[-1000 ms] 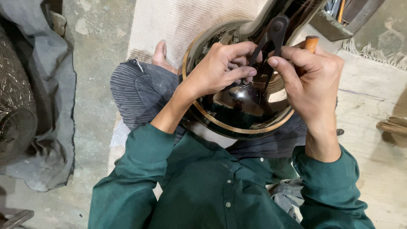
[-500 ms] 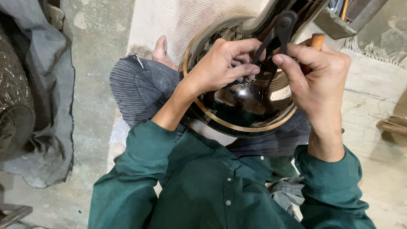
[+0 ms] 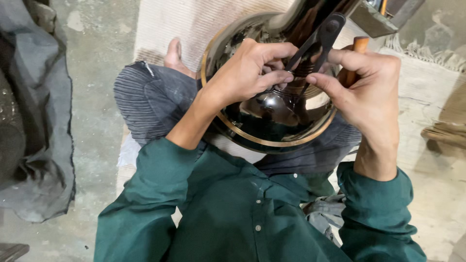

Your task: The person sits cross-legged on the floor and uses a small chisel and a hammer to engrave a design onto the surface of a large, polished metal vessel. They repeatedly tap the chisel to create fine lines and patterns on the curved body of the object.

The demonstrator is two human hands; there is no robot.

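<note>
Polished metal vessel (image 3: pixel 272 121) in your lap; left hand (image 3: pixel 247 73) pinching a dark two-armed tool (image 3: pixel 315 41), right hand (image 3: pixel 369 92) steadying it w/ closed fingers. Looks mid-job, surface unmarked yet.

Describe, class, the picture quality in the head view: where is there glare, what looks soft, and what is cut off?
Head view: bright glare and warped reflections on the shiny dark bowl; left hand and right hand evenly lit and fairly sharp, both at the dark metal tool; grey cloth at the left edge dim and soft; the bowl's top is cropped.
</note>
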